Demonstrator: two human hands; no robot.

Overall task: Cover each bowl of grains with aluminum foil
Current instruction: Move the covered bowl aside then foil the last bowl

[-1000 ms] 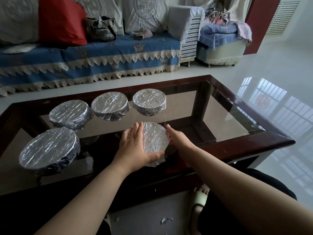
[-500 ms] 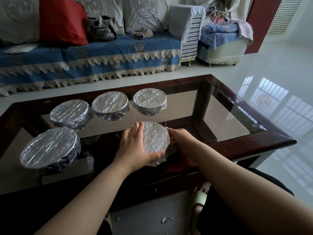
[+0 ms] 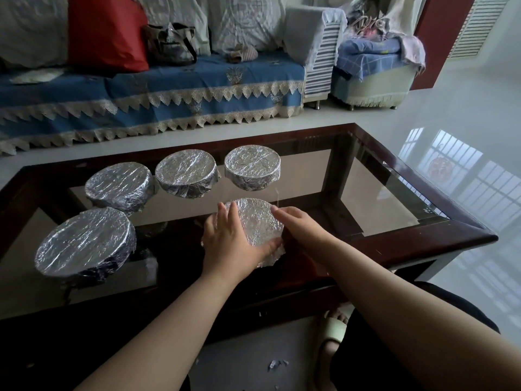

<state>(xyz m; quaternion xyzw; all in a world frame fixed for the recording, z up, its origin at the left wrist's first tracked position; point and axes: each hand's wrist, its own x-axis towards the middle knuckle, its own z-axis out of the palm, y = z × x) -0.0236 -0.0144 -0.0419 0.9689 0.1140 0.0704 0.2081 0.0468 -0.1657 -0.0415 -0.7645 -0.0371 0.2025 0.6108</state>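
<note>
On the glass table, near edge: fifth bowl, where we work.
Change: our right hand has slid round from the bowl's side to its far rim; the foil's skirt is nearly sealed.
Grip: our left hand cups the near side, thumb pressing foil; right fingers lie along the rim, pressing.
Count: we tally five bowls, all foil-covered; two hands; one table.
Remaining: we judge none uncovered.

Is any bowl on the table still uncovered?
No: all five bowls show foil tops, four standing free and the fifth held between the left hand and right hand.
</note>
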